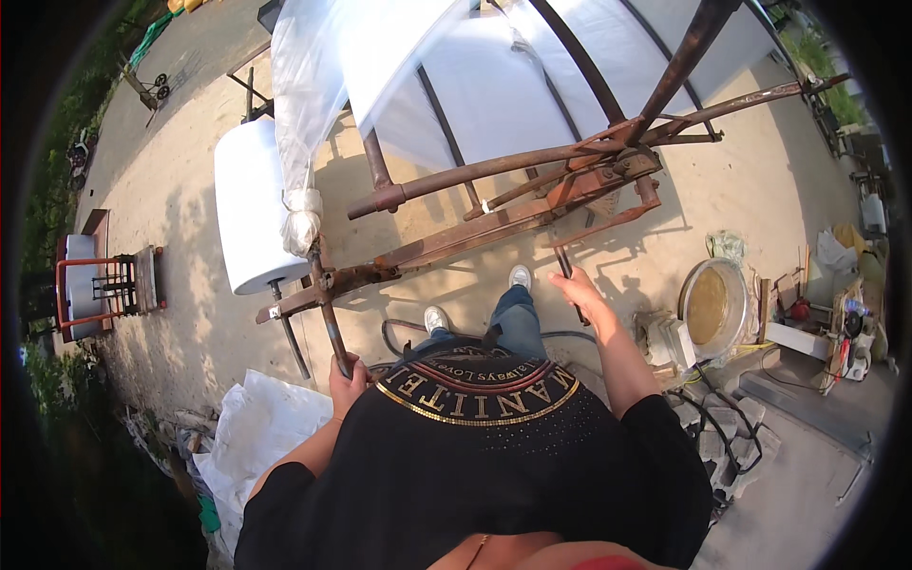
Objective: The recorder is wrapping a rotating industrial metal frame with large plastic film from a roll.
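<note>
My right hand [581, 290] is closed around the dark grip of a rusty crank handle [608, 226], which joins the right end of the metal frame [446, 249]. Lower and to the left, my left hand [348, 378] wraps round the end of a thin metal bar [331, 328] that crosses the frame's left end. Gathered white plastic film [302, 223] is bunched near the top of this bar. Beyond the frame, wide white plastic sheeting [427, 123] spreads over rusty reel arms [418, 180]. A large white roll [252, 204] sits on a rod at the left.
Crumpled white sheeting [266, 427] lies on the ground at my left. A round metal basin [714, 302] of murky liquid stands at right, near grey blocks [750, 418] and clutter. A dark hose [394, 328] runs by my feet. Far left is a red-framed cart [104, 285].
</note>
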`<state>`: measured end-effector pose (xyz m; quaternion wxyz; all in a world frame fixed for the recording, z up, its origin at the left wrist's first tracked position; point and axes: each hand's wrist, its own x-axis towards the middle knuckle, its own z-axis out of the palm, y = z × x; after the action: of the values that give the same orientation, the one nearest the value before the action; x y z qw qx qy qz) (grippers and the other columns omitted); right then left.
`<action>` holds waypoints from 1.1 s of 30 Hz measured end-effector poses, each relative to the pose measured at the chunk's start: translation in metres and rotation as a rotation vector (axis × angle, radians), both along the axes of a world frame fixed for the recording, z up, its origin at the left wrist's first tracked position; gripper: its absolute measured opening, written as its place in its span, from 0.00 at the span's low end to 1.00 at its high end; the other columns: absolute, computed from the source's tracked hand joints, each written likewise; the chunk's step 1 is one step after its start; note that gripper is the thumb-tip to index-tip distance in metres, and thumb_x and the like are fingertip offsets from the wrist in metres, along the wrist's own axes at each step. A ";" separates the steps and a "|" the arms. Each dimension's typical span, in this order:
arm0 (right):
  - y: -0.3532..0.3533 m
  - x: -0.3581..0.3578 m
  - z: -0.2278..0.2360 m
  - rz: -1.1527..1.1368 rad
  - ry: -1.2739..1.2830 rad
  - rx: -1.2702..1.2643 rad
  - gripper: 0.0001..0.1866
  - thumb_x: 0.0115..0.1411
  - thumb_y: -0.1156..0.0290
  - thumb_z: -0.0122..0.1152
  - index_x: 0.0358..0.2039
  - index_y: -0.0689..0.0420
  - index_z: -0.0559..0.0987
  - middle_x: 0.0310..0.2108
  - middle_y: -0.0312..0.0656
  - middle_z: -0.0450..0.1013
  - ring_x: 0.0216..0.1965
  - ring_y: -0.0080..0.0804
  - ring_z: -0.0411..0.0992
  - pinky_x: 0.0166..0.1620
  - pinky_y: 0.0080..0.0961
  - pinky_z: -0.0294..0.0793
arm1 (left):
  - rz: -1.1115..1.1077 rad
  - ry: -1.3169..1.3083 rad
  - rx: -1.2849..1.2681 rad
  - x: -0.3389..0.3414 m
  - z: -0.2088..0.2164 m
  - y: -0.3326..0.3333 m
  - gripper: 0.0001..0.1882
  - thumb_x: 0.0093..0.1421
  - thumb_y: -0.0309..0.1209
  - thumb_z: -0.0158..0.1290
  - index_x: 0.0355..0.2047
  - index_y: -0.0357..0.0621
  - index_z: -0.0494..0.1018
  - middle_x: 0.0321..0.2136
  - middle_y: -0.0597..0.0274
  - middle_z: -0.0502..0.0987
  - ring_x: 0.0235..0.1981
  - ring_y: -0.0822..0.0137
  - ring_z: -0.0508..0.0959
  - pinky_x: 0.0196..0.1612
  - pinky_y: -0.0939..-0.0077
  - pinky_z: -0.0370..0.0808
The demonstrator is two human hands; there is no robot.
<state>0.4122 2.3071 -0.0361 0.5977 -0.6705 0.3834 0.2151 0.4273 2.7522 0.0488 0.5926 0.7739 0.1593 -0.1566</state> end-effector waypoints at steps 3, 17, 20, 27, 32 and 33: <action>0.032 -0.008 0.104 0.042 -0.105 0.348 0.15 0.56 0.61 0.57 0.33 0.52 0.62 0.16 0.28 0.55 0.13 0.17 0.53 0.16 0.16 0.53 | -0.063 -0.012 -0.013 0.007 0.010 -0.012 0.05 0.57 0.22 0.44 0.34 0.40 0.60 0.19 0.65 0.65 0.18 0.75 0.68 0.22 0.81 0.68; -0.205 -0.020 0.269 0.142 0.181 -1.555 0.19 0.57 0.54 0.50 0.31 0.60 0.71 0.23 0.49 0.72 0.27 0.47 0.71 0.32 0.40 0.68 | -0.038 -0.026 -0.073 0.001 0.011 -0.007 0.04 0.58 0.22 0.43 0.34 0.39 0.60 0.19 0.65 0.65 0.19 0.75 0.68 0.23 0.82 0.67; -0.247 -0.016 0.192 0.081 0.420 -1.531 0.21 0.57 0.53 0.45 0.38 0.57 0.74 0.35 0.54 0.73 0.40 0.52 0.70 0.42 0.45 0.69 | -0.073 -0.017 0.042 0.002 0.019 -0.008 0.04 0.58 0.23 0.43 0.34 0.39 0.60 0.19 0.64 0.66 0.19 0.74 0.68 0.24 0.80 0.68; -0.209 -0.006 -0.041 0.106 0.416 -0.962 0.24 0.51 0.57 0.43 0.36 0.64 0.77 0.38 0.57 0.71 0.43 0.50 0.70 0.45 0.40 0.67 | -0.068 -0.025 0.236 -0.009 0.016 -0.007 0.04 0.57 0.25 0.45 0.31 0.38 0.62 0.17 0.62 0.68 0.19 0.72 0.70 0.25 0.77 0.69; -0.046 -0.007 -0.046 -0.137 0.123 0.049 0.20 0.55 0.58 0.56 0.14 0.46 0.58 0.08 0.24 0.50 0.09 0.15 0.47 0.13 0.18 0.46 | -0.052 -0.008 0.068 -0.001 0.011 -0.011 0.04 0.57 0.25 0.45 0.33 0.39 0.62 0.18 0.64 0.67 0.19 0.73 0.69 0.24 0.78 0.68; -0.016 -0.005 -0.013 -0.050 0.038 0.186 0.20 0.55 0.58 0.57 0.15 0.46 0.57 0.10 0.23 0.50 0.10 0.15 0.48 0.14 0.16 0.46 | -0.044 0.007 0.038 0.001 0.012 -0.011 0.05 0.58 0.25 0.45 0.33 0.39 0.61 0.18 0.64 0.67 0.19 0.74 0.69 0.24 0.78 0.68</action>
<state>0.4076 2.2907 -0.0493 0.6552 -0.5981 0.3897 0.2474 0.4287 2.7410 0.0608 0.5736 0.7878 0.1475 -0.1693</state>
